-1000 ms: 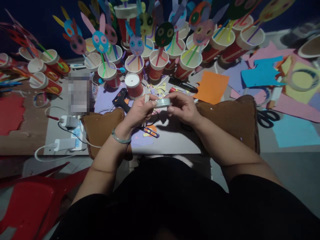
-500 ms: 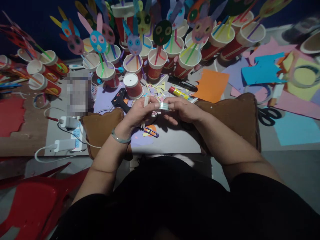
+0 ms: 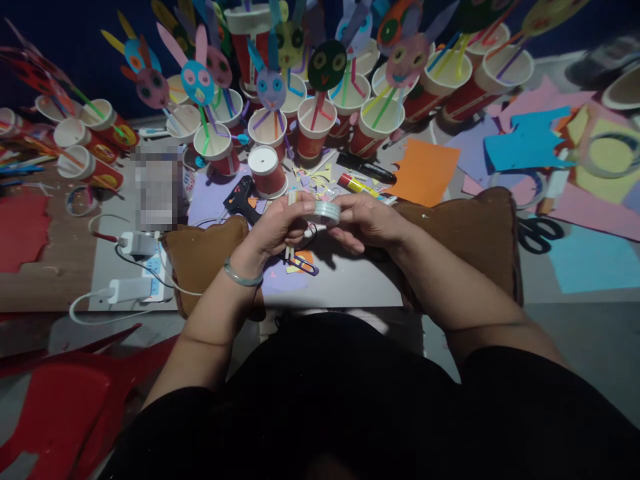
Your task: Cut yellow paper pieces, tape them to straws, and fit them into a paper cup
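Dark blue wall [image 3: 100, 17] backed a crowded tabletop [image 3: 360, 280], and from my remote seat I took the overturned red cup [image 3: 273, 180] as my landmark. Just behind it stood red paper cups [image 3: 313, 143], their straws carrying cut-out animal heads [image 3: 199, 81]. In front of the overturned cup and to its right, I had the roll of tape [image 3: 327, 212] raised off the tabletop between both hands. On the left hand [image 3: 280, 223], the fingers were pinching the roll's edge, with pale sticks [image 3: 293, 198] gripped in the same hand. The right hand [image 3: 375, 223] met the roll's opposite side, its lower fingers spread away from the upper; I couldn't tell whether it was pinching. A black glue gun [image 3: 239, 200] lay just left of that cup, toward me. To the cup's right were paper scraps [image 3: 313, 175], a red-and-yellow tube [image 3: 357, 184], a black marker [image 3: 366, 168] and orange paper [image 3: 427, 170]; scissors [image 3: 541, 235] lay well apart from it on that side.
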Demonstrator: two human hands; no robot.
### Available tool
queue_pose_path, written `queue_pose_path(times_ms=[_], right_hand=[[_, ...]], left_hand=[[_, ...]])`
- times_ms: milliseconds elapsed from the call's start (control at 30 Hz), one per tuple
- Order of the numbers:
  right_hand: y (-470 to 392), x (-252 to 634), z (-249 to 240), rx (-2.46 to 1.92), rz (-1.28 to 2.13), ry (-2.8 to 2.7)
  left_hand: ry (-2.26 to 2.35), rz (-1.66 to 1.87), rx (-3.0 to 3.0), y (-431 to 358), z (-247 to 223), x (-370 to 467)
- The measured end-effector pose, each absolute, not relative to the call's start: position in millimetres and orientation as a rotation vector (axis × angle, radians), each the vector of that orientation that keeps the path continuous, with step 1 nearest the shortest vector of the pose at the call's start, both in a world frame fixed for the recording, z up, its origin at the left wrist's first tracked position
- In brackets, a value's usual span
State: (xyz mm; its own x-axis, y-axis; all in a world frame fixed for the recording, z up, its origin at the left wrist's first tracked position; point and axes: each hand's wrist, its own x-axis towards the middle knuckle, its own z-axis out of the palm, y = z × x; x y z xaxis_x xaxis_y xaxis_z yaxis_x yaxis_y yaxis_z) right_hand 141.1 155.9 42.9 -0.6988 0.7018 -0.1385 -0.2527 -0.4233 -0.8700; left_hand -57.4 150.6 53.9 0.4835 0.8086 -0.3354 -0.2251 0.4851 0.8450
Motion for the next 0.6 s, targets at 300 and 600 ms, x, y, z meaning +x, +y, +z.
queue_pose_path(times_ms=[300,600], right_hand=[[154,134,32,-0.747,1.721,-1.472],[156,130,18,-0.980,1.231,-1.594]], left_hand=[[0.925,0.817,0.859,152,53,-52],[0.895,0.872,1.088,148,46,-52]])
